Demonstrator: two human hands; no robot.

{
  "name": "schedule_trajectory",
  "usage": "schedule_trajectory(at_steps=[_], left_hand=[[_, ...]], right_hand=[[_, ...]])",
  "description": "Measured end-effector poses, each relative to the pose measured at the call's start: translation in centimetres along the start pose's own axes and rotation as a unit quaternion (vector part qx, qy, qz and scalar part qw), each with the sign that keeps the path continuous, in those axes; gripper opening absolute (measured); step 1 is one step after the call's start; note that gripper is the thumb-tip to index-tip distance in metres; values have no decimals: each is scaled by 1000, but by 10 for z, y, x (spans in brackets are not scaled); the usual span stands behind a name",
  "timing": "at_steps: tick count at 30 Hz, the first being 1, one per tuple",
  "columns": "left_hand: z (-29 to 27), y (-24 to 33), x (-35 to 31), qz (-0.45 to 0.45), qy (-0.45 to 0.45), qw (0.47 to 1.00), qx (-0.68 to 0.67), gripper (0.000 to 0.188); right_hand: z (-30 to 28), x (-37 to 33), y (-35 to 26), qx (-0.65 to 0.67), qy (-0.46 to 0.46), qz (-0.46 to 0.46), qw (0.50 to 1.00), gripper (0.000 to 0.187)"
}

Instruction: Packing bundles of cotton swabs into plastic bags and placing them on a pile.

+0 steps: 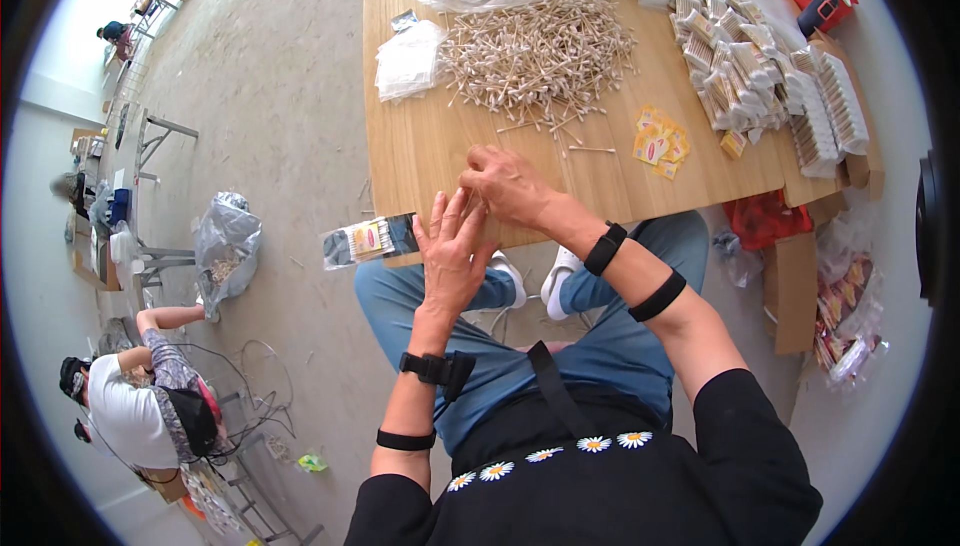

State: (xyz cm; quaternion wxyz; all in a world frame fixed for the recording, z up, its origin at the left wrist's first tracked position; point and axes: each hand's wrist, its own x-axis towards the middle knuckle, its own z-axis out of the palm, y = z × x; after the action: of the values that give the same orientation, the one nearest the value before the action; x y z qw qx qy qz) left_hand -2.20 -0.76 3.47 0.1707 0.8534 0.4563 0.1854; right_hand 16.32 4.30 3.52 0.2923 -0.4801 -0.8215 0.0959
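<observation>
My left hand [455, 254] lies over the table's front edge, its fingers stretched out and slightly apart. Just right of it my right hand [505, 186] is curled, thumb and fingers pressed together. What it pinches, if anything, is hidden; the two hands meet at the fingertips. Left of my left hand, a clear packet of cotton swabs [368, 239] with a yellow-and-white card juts past the table corner, beside a dark flat piece [400, 233]. Beyond my hands a large heap of loose cotton swabs [540, 56] covers the wooden table [420, 146], with a single cotton swab [592, 150] lying apart.
Yellow cards [660, 141] lie right of the heap; clear plastic bags [410, 58] lie left of it. Filled swab packets [730, 56] pile up at the right. A cardboard box [790, 291] stands below the table's right side. Another person [135, 411] sits at far left.
</observation>
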Motion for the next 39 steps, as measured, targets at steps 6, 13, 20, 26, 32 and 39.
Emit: schedule_trajectory(at_steps=[6,13,20,26,32,39], left_hand=[[-3,0,-1,-12,-10,1000,-10,56],[10,28,-3,53,-9,999,-9,71],[16,25,-5,76,-43,996,4,83],[7,18,0,77,-63,995,20,82],[15,22,1,92,-59,994,12,88],[10,21,16,93,-54,994,4,101]], right_hand=[[-7,-17,4,-56,-50,94,993,12],[-4,-37,-5,-26,-32,265,963,8],[-22,-35,9,-148,6,240,959,8],[-17,-47,-7,-17,-50,229,972,9],[-6,-53,3,-5,63,276,959,5],[-18,-39,3,30,61,239,969,8]])
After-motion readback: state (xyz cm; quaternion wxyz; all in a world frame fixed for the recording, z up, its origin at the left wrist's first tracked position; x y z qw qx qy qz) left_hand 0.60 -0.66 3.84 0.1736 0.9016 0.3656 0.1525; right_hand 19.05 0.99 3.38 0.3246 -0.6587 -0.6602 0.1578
